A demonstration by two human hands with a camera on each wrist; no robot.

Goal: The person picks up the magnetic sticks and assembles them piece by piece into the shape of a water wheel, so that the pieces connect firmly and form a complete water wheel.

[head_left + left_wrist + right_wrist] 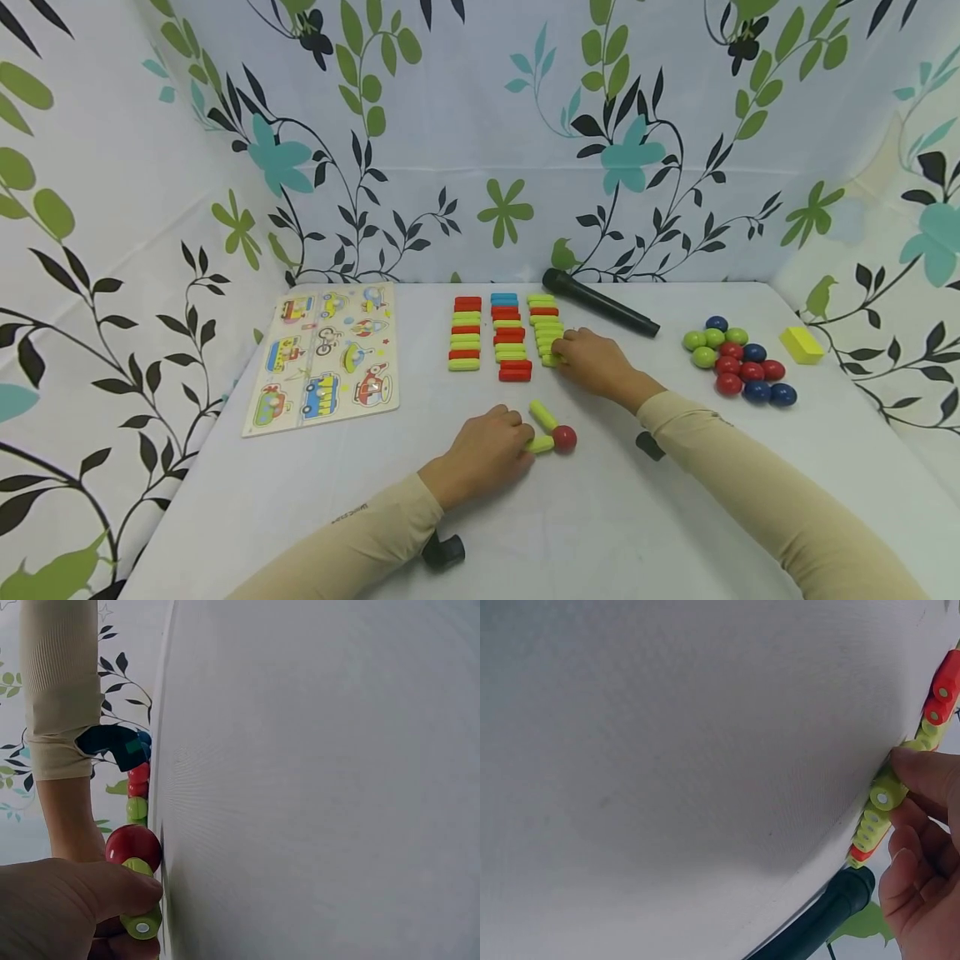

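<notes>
My left hand (487,450) pinches a yellow-green rod (141,922) between thumb and fingers. That rod's far end meets a red ball (565,438) on the white table. A second yellow-green rod (543,414) slants away from the same ball. Farther off, my right hand (600,362) is at the near end of the rightmost column of rods (544,325). In the right wrist view its thumb and finger grip a yellow-green rod (887,787) with a pale round end. Whether this rod is lifted off the table, I cannot tell.
Two more columns of red, yellow-green and blue rods (510,337) (465,333) lie to the left. A picture puzzle board (330,358) is at far left. Behind the right hand lies a black microphone-like stick (600,302). Several coloured balls (738,362) and a yellow block (802,345) sit right.
</notes>
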